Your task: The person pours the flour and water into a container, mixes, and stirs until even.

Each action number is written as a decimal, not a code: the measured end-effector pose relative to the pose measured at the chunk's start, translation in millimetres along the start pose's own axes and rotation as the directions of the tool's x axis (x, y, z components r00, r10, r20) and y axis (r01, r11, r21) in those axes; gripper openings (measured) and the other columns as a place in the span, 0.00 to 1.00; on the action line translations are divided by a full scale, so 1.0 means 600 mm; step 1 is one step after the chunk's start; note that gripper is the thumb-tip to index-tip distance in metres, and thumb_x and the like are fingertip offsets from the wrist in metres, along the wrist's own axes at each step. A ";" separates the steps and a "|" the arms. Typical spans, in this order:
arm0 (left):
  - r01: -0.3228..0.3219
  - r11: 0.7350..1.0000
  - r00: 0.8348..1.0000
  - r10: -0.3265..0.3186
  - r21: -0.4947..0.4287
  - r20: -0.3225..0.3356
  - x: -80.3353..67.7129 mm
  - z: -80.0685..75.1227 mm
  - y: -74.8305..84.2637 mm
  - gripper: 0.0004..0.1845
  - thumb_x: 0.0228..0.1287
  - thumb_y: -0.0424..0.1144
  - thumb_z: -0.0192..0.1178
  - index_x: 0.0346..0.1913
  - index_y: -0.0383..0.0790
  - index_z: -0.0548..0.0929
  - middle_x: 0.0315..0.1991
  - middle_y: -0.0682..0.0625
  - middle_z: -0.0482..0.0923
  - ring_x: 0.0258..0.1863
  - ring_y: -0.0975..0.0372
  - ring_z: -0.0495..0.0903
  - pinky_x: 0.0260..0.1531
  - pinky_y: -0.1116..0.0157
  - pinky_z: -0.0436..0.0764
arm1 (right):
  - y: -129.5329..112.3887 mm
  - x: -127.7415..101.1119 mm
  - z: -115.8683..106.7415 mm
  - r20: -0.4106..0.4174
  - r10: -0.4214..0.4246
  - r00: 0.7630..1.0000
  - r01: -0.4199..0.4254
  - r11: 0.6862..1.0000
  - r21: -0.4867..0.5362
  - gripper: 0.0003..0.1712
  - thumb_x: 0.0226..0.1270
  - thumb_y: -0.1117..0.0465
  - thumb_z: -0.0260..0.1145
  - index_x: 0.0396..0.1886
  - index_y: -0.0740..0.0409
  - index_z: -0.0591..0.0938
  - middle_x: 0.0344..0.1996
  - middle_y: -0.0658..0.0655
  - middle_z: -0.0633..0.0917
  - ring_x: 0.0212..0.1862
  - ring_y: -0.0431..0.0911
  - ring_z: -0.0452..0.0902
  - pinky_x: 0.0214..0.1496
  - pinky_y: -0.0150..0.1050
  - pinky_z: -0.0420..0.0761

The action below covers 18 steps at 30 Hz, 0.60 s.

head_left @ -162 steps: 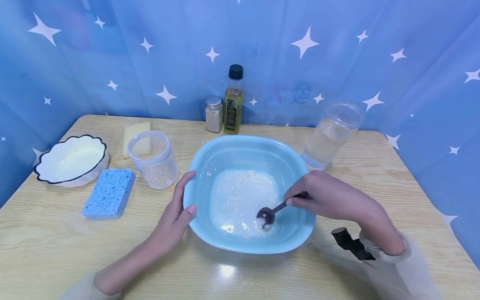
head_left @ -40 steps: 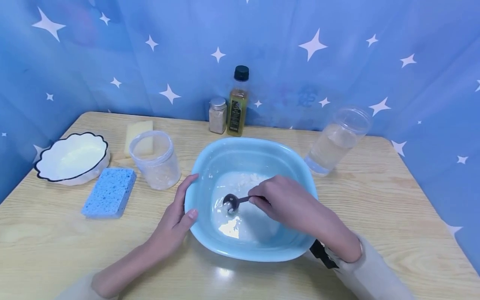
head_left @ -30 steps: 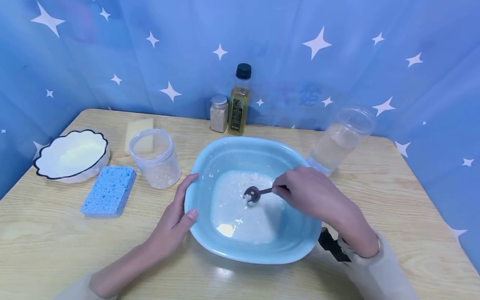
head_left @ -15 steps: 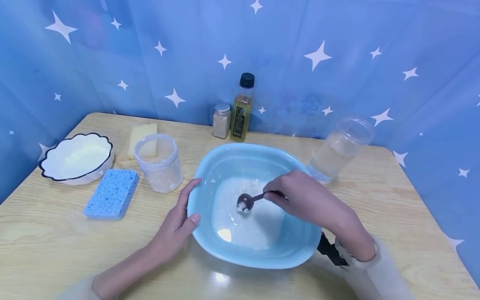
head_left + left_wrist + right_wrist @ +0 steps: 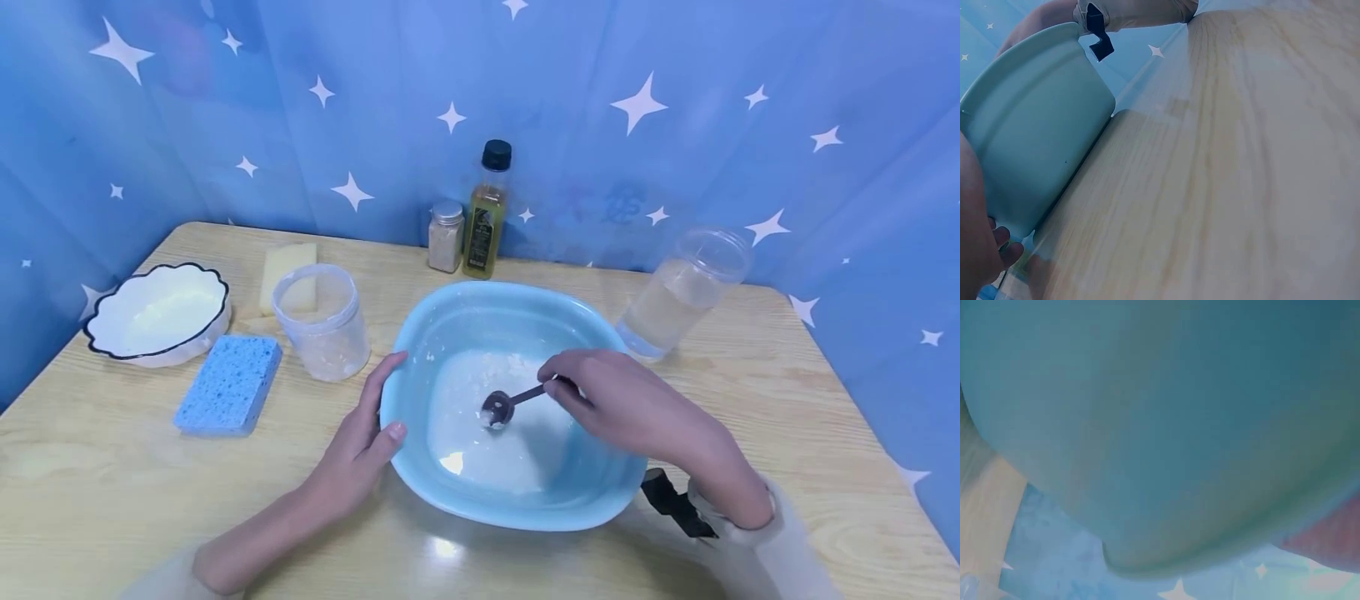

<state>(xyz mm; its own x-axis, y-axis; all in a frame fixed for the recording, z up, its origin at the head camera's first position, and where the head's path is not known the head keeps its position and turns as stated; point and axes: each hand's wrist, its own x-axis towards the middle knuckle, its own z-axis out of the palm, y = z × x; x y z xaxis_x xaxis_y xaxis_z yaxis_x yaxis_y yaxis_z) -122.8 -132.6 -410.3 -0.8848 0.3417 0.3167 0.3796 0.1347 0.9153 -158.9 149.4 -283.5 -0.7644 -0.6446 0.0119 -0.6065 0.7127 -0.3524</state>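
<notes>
A light blue basin (image 5: 592, 492) stands on the table in the head view, with wet white mixture (image 5: 468, 375) and small lumps across its bottom. My left hand (image 5: 352, 458) grips its left rim, thumb on top; in the left wrist view the fingertips (image 5: 1002, 236) reach round its lower outside. My right hand (image 5: 622, 400) reaches in over the right rim and pinches the handle of a dark measuring spoon (image 5: 497, 408). The spoon's bowl sits in the mixture near the middle. In the right wrist view the basin's outer wall (image 5: 1147, 425) hides the spoon.
Left of the basin are a clear plastic jar (image 5: 326, 342), a blue sponge (image 5: 228, 387), a scalloped white bowl (image 5: 161, 312) and a pale yellow block (image 5: 288, 275). Behind it stand a shaker jar (image 5: 446, 240) and an oil bottle (image 5: 483, 225). A water container (image 5: 671, 304) is close at the back right.
The spoon has gone from the basin's right front to its left side and back to near the middle, my right hand moving with it. My left hand keeps its grip on the rim.
</notes>
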 end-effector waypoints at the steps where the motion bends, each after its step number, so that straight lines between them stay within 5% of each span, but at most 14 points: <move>1: 0.000 1.000 1.000 0.000 0.001 0.000 0.000 0.000 0.000 0.34 0.67 0.35 0.45 0.72 0.55 0.46 0.70 0.43 0.52 0.59 0.49 0.68 0.47 0.62 0.78 | 0.002 -0.001 -0.004 0.003 -0.003 1.000 0.003 1.000 0.000 0.10 0.67 0.65 0.56 0.42 0.57 0.83 0.33 0.45 0.81 0.30 0.37 0.70 0.33 0.34 0.73; 11: 0.030 1.000 1.000 -0.030 -0.007 0.003 -0.002 0.003 0.002 0.34 0.67 0.36 0.46 0.72 0.56 0.46 0.70 0.44 0.51 0.59 0.48 0.69 0.45 0.63 0.79 | 0.027 -0.014 -0.031 0.047 -0.042 0.998 0.035 0.991 0.129 0.11 0.65 0.65 0.59 0.44 0.56 0.84 0.26 0.41 0.79 0.17 0.33 0.59 0.19 0.30 0.66; 18: 0.020 1.000 1.000 -0.019 0.024 -0.015 0.000 0.000 0.005 0.34 0.67 0.37 0.46 0.72 0.56 0.47 0.70 0.45 0.51 0.60 0.49 0.67 0.47 0.62 0.78 | 0.043 -0.027 -0.045 0.161 0.040 0.986 -0.088 0.949 0.304 0.13 0.61 0.61 0.66 0.46 0.57 0.83 0.15 0.44 0.77 0.13 0.37 0.68 0.14 0.31 0.69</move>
<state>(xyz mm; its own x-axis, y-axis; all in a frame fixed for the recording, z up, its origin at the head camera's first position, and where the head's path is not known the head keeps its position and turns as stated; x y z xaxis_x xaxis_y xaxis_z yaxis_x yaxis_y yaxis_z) -121.7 -132.2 -407.8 -0.8958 0.3255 0.3025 0.3685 0.1634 0.9152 -167.9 185.8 -267.7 -0.7427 -0.6520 -0.1529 -0.4420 0.6488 -0.6194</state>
